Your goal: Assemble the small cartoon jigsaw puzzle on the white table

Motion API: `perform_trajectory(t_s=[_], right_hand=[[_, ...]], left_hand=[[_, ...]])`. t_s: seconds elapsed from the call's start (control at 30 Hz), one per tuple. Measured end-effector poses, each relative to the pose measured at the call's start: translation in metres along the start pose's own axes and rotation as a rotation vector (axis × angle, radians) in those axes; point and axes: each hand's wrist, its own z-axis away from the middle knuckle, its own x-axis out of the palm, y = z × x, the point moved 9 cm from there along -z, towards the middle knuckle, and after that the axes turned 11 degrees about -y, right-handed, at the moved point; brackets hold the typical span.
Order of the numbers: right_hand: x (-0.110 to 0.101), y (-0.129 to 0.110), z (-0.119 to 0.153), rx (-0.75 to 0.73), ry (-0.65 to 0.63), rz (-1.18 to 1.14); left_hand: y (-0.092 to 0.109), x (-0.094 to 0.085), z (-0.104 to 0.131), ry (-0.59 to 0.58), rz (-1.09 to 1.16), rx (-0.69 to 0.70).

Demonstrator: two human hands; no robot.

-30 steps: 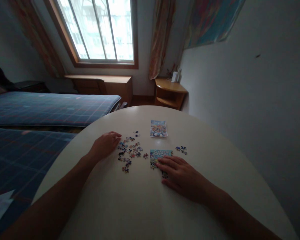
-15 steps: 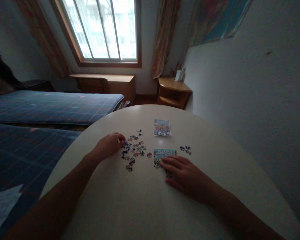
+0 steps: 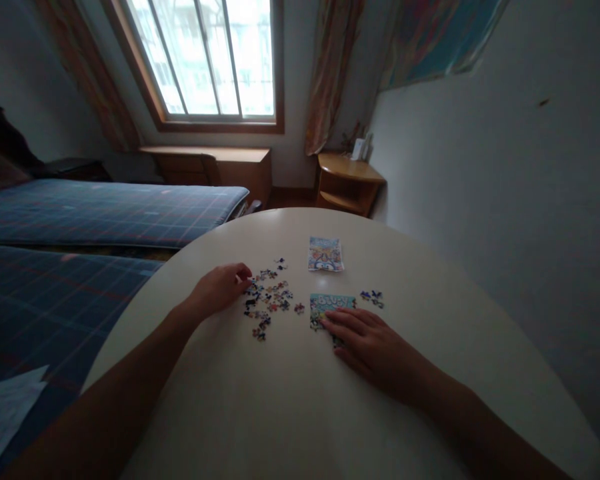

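My right hand (image 3: 373, 347) lies flat with fingers stretched over the partly assembled jigsaw puzzle (image 3: 325, 302), covering its lower right part. Greenish artwork with light lettering shows along the puzzle's top. My left hand (image 3: 225, 283) is at the left edge of a scattered heap of jigsaw pieces (image 3: 273, 307), its fingers curled and the thumb close to the index finger. Whatever lies between those fingertips is too small and dark to make out. One loose puzzle piece (image 3: 299, 309) sits between the heap and the assembled part.
A small printed packet or picture sheet (image 3: 325, 255) lies farther back on the round white table (image 3: 280, 407). Several more jigsaw pieces (image 3: 373, 297) rest right of the puzzle. Left of the table is a bed with a plaid mattress (image 3: 115, 207); a wall (image 3: 480, 187) stands on the right.
The assembled puzzle and my right hand have shifted very slightly away from me and to the right. My left hand stays almost still beside the heap.
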Motion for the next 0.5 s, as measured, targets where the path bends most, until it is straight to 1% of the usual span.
perform_trajectory(t_s=[0.07, 0.13, 0.27, 0.33, 0.4, 0.5], right_hand=[[0.002, 0.002, 0.0, 0.009, -0.002, 0.019], [0.004, 0.004, -0.001, 0.016, -0.016, 0.035], [0.005, 0.006, 0.0, 0.026, -0.016, 0.033], [0.003, 0.006, 0.0, 0.025, -0.003, 0.021], [0.002, 0.006, 0.0, 0.024, 0.01, 0.01], [0.002, 0.006, 0.0, 0.018, 0.005, 0.011]], left_hand=[[0.002, -0.004, 0.005, -0.017, -0.008, 0.007], [0.006, -0.005, 0.01, -0.061, -0.011, 0.031], [0.022, 0.008, 0.019, -0.254, 0.024, 0.107], [0.028, 0.014, 0.022, -0.319, 0.039, 0.127], [0.033, 0.018, 0.023, -0.346, 0.038, 0.141], [0.036, 0.021, 0.023, -0.35, 0.012, 0.159]])
